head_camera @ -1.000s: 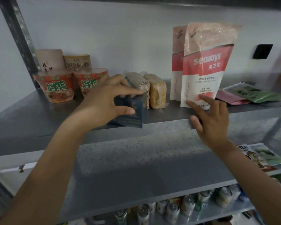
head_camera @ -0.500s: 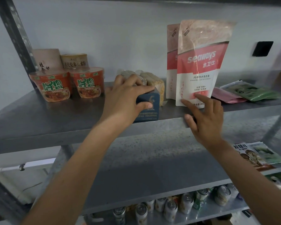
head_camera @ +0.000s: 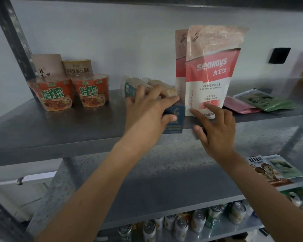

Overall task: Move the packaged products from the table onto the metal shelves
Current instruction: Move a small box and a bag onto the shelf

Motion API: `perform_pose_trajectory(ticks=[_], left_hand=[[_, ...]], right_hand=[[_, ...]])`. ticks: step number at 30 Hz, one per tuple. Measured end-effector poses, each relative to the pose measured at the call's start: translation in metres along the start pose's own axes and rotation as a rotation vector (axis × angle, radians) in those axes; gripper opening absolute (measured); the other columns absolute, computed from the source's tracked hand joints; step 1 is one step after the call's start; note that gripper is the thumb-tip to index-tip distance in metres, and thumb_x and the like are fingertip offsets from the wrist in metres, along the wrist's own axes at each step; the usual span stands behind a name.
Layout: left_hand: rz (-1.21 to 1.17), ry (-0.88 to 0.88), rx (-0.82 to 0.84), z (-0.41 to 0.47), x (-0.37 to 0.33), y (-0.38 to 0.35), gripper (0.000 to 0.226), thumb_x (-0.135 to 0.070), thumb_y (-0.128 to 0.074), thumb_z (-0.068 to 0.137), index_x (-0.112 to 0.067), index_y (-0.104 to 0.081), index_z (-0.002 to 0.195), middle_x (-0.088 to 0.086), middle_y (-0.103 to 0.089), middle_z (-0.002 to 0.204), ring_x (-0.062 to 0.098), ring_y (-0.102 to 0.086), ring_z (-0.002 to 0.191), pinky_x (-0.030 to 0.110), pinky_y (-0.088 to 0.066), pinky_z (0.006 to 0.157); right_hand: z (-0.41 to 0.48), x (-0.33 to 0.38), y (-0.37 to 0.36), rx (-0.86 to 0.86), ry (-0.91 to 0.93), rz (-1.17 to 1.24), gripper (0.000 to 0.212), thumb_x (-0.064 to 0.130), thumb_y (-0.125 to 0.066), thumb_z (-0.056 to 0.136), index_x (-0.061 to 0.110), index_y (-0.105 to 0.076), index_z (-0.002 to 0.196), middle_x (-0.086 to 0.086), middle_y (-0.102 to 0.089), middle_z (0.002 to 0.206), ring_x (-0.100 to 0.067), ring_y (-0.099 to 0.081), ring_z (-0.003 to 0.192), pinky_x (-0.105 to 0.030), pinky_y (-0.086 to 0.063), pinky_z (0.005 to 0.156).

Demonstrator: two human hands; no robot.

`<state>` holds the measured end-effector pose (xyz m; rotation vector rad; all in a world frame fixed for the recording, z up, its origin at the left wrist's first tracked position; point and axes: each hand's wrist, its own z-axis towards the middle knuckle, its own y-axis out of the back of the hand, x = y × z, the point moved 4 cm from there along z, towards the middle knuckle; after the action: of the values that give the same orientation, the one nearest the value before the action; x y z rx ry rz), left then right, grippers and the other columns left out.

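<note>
Grey metal shelf (head_camera: 59, 133) against a pale wall, noodle cups (head_camera: 51, 93) at left, wrapped blocks (head_camera: 140, 82) further back. Left hand (head_camera: 147, 110) grips dark blue box (head_camera: 179, 113) standing at the shelf's front edge: fingers curled over its top, thumb pressed on its front face, box just left of seaways pouch (head_camera: 212, 72). Right hand (head_camera: 215, 130) is relaxed, fingers straight, two fingertips touching the pouch's lower front, thumb at the shelf lip, holding nothing.

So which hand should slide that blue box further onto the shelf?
Left: the left hand grips the blue box at the front edge of the shelf, while the right hand touches the detergent pouch.
</note>
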<state>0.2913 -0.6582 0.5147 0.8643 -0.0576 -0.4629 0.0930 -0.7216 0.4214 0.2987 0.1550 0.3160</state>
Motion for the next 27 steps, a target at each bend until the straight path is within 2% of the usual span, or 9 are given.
perform_pose_trajectory(ticks=[3,11,17,27], left_hand=[[-0.009,-0.023,-0.026,0.002,-0.010,-0.005,0.046,-0.041,-0.065,0.085,-0.039,-0.056,0.130,-0.012,-0.050,0.124,0.021,-0.035,0.116,0.044,-0.033,0.091],[0.034,0.053,0.023,0.017,-0.012,-0.019,0.045,-0.044,-0.057,0.090,-0.041,-0.049,0.134,-0.014,-0.043,0.127,0.018,-0.028,0.119,0.038,-0.024,0.096],[0.089,0.073,-0.018,0.022,-0.002,-0.023,0.044,-0.044,-0.060,0.089,-0.039,-0.053,0.132,-0.012,-0.045,0.125,0.020,-0.030,0.118,0.039,-0.027,0.093],[0.128,-0.002,-0.098,0.023,0.004,-0.024,0.044,-0.041,-0.065,0.086,-0.034,-0.059,0.128,-0.007,-0.052,0.123,0.025,-0.037,0.114,0.039,-0.026,0.084]], right_hand=[[0.000,0.001,-0.001,-0.021,0.004,-0.005,0.053,0.052,-0.028,0.100,0.021,-0.065,0.123,-0.007,-0.044,0.130,-0.031,-0.045,0.105,-0.041,-0.038,0.078],[0.000,0.000,-0.001,-0.039,0.013,-0.005,0.053,0.052,-0.029,0.100,0.020,-0.064,0.123,-0.007,-0.044,0.131,-0.031,-0.045,0.106,-0.040,-0.038,0.079],[0.000,-0.001,-0.002,-0.018,0.014,-0.014,0.052,0.051,-0.029,0.101,0.021,-0.065,0.123,-0.007,-0.044,0.132,-0.031,-0.045,0.108,-0.039,-0.036,0.080],[0.000,-0.001,-0.003,-0.040,0.008,-0.009,0.054,0.052,-0.028,0.100,0.022,-0.066,0.123,-0.007,-0.045,0.131,-0.030,-0.045,0.108,-0.040,-0.037,0.079]])
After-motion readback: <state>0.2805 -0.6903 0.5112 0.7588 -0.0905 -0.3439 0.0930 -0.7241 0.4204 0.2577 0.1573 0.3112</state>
